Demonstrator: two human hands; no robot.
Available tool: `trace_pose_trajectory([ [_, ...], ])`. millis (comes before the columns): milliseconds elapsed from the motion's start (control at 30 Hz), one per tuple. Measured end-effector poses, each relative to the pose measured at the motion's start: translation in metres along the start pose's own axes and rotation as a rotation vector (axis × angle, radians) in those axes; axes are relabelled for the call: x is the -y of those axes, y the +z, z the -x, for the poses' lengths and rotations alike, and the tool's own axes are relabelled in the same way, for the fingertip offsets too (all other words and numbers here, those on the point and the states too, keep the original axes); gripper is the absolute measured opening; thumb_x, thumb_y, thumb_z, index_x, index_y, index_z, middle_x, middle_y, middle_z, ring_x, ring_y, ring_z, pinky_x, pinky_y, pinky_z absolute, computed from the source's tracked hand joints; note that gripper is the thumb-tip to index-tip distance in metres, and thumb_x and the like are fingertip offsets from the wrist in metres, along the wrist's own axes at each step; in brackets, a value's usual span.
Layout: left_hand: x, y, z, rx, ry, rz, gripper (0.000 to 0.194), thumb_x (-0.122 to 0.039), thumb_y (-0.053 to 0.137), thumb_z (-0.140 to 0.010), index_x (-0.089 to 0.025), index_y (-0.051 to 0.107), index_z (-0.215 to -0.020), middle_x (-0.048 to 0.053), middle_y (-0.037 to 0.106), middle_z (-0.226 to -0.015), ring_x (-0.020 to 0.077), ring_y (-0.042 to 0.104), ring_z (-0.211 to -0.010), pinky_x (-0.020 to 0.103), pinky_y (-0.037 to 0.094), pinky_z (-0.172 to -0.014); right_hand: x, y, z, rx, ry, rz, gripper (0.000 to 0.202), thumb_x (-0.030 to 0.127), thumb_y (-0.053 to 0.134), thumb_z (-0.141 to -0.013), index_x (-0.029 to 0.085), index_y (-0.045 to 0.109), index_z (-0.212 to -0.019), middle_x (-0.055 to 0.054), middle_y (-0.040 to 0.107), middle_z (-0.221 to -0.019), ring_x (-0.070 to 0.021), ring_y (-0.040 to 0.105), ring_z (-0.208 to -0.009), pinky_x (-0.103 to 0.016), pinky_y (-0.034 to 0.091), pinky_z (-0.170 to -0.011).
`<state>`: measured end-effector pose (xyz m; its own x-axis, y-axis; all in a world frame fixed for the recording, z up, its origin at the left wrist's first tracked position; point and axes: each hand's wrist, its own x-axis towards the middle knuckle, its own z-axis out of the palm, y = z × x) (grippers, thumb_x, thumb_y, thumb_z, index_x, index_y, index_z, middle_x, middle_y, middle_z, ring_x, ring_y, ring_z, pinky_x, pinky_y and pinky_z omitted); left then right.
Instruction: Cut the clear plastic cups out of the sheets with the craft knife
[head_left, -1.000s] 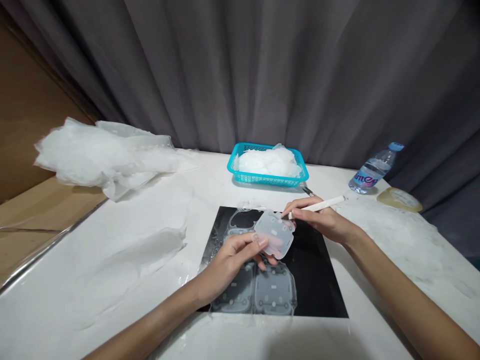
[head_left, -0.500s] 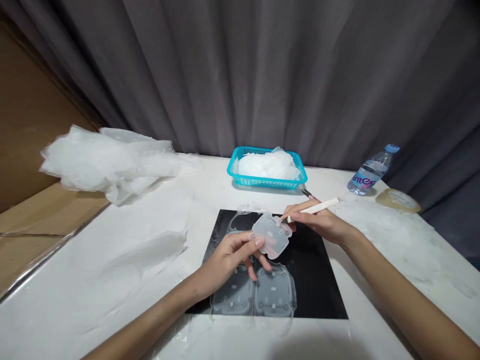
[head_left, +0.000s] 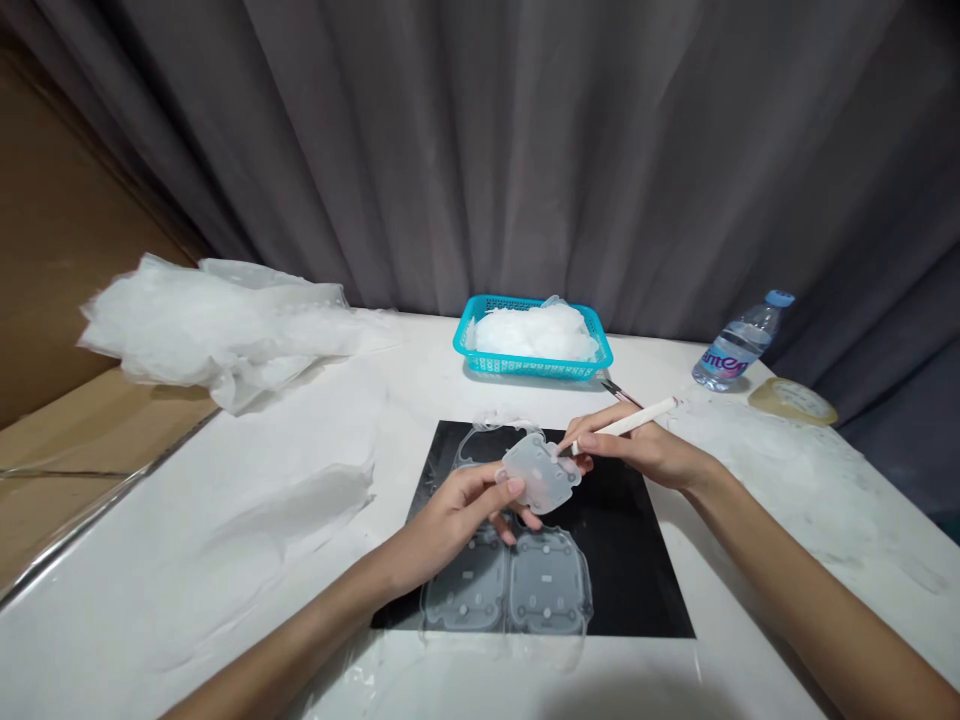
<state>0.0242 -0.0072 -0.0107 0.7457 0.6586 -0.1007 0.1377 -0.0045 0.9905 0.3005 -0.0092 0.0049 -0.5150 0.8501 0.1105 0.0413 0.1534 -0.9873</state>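
Observation:
My left hand (head_left: 469,500) pinches a translucent, frosted plate (head_left: 541,475) with a notched outline and small holes between thumb and fingers. It is raised above a black mat (head_left: 630,570) and tilted. My right hand (head_left: 637,440) grips a slim white pen-like tool (head_left: 634,420). The tool's lower end and my right fingertips are at the plate's upper right edge; its tip is too small to make out. Two similar plates in clear surrounding film (head_left: 547,580) lie on the mat below my left hand. Another clear outline (head_left: 480,440) lies behind it, partly hidden.
A blue basket (head_left: 532,368) holding white flimsy material stands at the back. Behind my right hand lies a dark pointed tool (head_left: 619,390), partly hidden. A water bottle (head_left: 731,355) and tape roll (head_left: 795,400) are at right. Crumpled clear plastic bags (head_left: 225,320) lie at left.
The plate has tilted slightly and moved down a little in my left hand. My right hand and the white tool have shifted slightly at its edge.

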Motion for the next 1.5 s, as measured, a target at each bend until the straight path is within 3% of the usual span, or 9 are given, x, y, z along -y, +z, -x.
trace_pose_trajectory([
  [167,0.001,-0.024,0.015,0.02,0.134,-0.607,0.053,-0.041,0.063,-0.102,-0.03,0.047,-0.151,0.011,0.052,-0.147,0.0293,0.054,-0.134,0.041,0.046,-0.113,0.007,0.003,-0.013,-0.337,0.054,0.305,0.036,0.05,0.066,-0.097,0.018,0.082,-0.097,-0.006,0.075,-0.081,-0.0211,0.066,-0.078,-0.032,0.05,-0.073],
  [267,0.004,-0.035,0.018,0.037,0.178,-0.781,0.041,-0.032,0.056,-0.105,-0.032,0.052,-0.145,0.009,0.055,-0.142,0.0298,0.054,-0.134,0.045,0.043,-0.115,0.012,0.004,-0.044,-0.686,-0.074,0.629,0.036,0.05,0.059,-0.101,0.021,0.08,-0.095,-0.009,0.077,-0.096,-0.0262,0.066,-0.091,-0.039,0.05,-0.085],
  [367,0.006,-0.041,0.018,0.046,0.186,-0.818,0.032,-0.029,0.057,-0.103,-0.03,0.059,-0.136,0.007,0.061,-0.133,0.0293,0.059,-0.128,0.043,0.045,-0.112,0.013,-0.004,-0.09,-0.824,-0.225,0.986,0.039,0.04,0.043,-0.109,0.019,0.075,-0.114,-0.015,0.071,-0.115,-0.0316,0.058,-0.109,-0.046,0.044,-0.099],
  [600,0.005,-0.055,0.021,0.111,0.178,-0.754,0.039,-0.032,0.071,-0.096,-0.027,0.062,-0.133,0.007,0.063,-0.132,0.0277,0.063,-0.123,0.037,0.049,-0.105,-0.006,-0.013,-0.152,-0.607,-0.295,1.035,0.029,0.039,0.053,-0.105,0.019,0.074,-0.103,-0.012,0.065,-0.1,-0.0268,0.058,-0.096,-0.042,0.047,-0.093],
  [733,0.003,-0.058,0.029,0.146,0.198,-0.855,0.046,-0.04,0.073,-0.096,-0.022,0.06,-0.136,0.013,0.063,-0.136,0.0319,0.065,-0.121,0.04,0.053,-0.1,-0.015,0.022,-0.11,-0.594,-0.281,0.914,0.037,0.043,0.047,-0.108,0.02,0.076,-0.105,-0.01,0.064,-0.101,-0.0247,0.064,-0.089,-0.039,0.05,-0.084],
  [900,0.016,-0.039,0.046,0.021,0.273,-1.019,0.056,-0.049,0.059,-0.104,-0.016,0.048,-0.148,0.02,0.059,-0.147,0.0353,0.059,-0.135,0.045,0.05,-0.11,-0.015,0.082,-0.026,-0.306,-0.03,0.523,0.024,0.046,0.066,-0.099,0.024,0.077,-0.104,-0.006,0.076,-0.101,-0.0252,0.071,-0.092,-0.035,0.055,-0.08],
  [1033,0.028,-0.028,0.053,-0.068,0.271,-1.115,0.059,-0.05,0.047,-0.108,-0.009,0.045,-0.151,0.026,0.052,-0.154,0.0392,0.051,-0.144,0.051,0.045,-0.116,-0.027,0.116,0.007,-0.131,0.04,0.447,0.019,0.043,0.065,-0.1,0.026,0.073,-0.1,-0.005,0.074,-0.097,-0.0239,0.069,-0.089,-0.035,0.054,-0.081],
  [1267,0.028,-0.052,0.05,0.094,0.269,-0.912,0.082,-0.066,0.057,-0.098,-0.021,0.032,-0.162,0.018,0.046,-0.16,0.0354,0.045,-0.148,0.047,0.046,-0.116,-0.041,0.116,0.006,-0.121,-0.072,0.489,0.013,0.038,0.065,-0.102,0.026,0.07,-0.104,-0.006,0.071,-0.111,-0.0242,0.062,-0.111,-0.039,0.048,-0.101],
  [1500,0.026,-0.046,0.048,0.046,0.243,-0.909,0.083,-0.069,0.058,-0.096,-0.022,0.035,-0.161,0.017,0.047,-0.159,0.0373,0.046,-0.146,0.05,0.045,-0.117,-0.044,0.111,0.005,-0.087,-0.104,0.499,0.011,0.036,0.067,-0.101,0.026,0.07,-0.106,-0.003,0.072,-0.11,-0.0207,0.061,-0.111,-0.036,0.048,-0.1],
])
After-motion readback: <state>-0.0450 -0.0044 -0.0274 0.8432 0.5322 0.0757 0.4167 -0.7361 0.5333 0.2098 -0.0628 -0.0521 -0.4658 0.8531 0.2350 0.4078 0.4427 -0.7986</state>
